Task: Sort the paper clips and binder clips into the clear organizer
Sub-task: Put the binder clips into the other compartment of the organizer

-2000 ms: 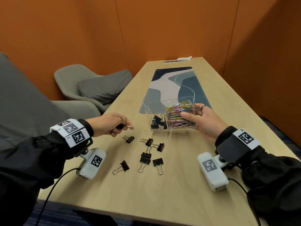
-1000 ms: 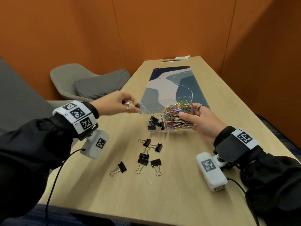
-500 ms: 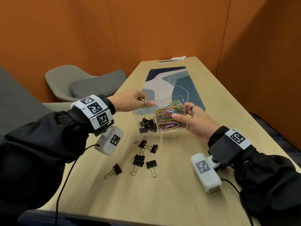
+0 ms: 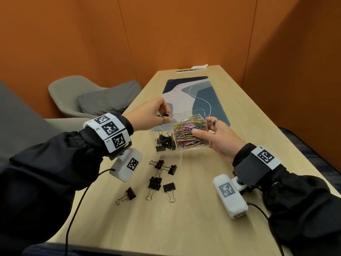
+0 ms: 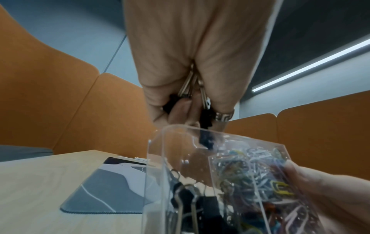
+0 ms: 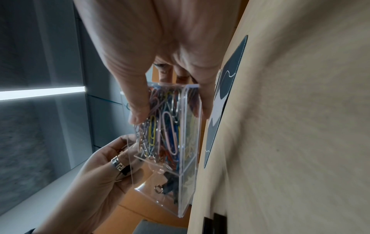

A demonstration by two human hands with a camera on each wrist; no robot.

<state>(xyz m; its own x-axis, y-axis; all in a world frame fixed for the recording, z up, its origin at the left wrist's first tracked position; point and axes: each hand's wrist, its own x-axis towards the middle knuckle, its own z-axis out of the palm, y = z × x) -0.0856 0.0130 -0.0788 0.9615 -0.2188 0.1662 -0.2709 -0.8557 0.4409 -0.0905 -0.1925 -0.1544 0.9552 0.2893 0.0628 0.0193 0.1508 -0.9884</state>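
A clear organizer (image 4: 206, 145) stands on the table with coloured paper clips (image 4: 190, 133) filling its right compartment and black binder clips (image 4: 165, 142) in its left one. My right hand (image 4: 212, 133) grips the organizer's right side, thumb over the front rim, as the right wrist view shows at the organizer (image 6: 170, 142). My left hand (image 4: 158, 115) hovers above the left compartment and pinches black binder clips (image 5: 202, 107) by their wire handles, just over the rim (image 5: 180, 128). Several more binder clips (image 4: 156, 180) lie loose on the table in front.
A blue and grey desk mat (image 4: 193, 97) lies behind the organizer. Grey chairs (image 4: 88, 97) stand left of the table, and orange walls close in behind and to the right. Wrist camera units (image 4: 229, 194) hang low over the tabletop (image 4: 184, 228).
My left hand has lifted from the loose clips on the table and travelled right and away with binder clips, arriving above the organizer's left compartment. The right hand kept its hold on the organizer.
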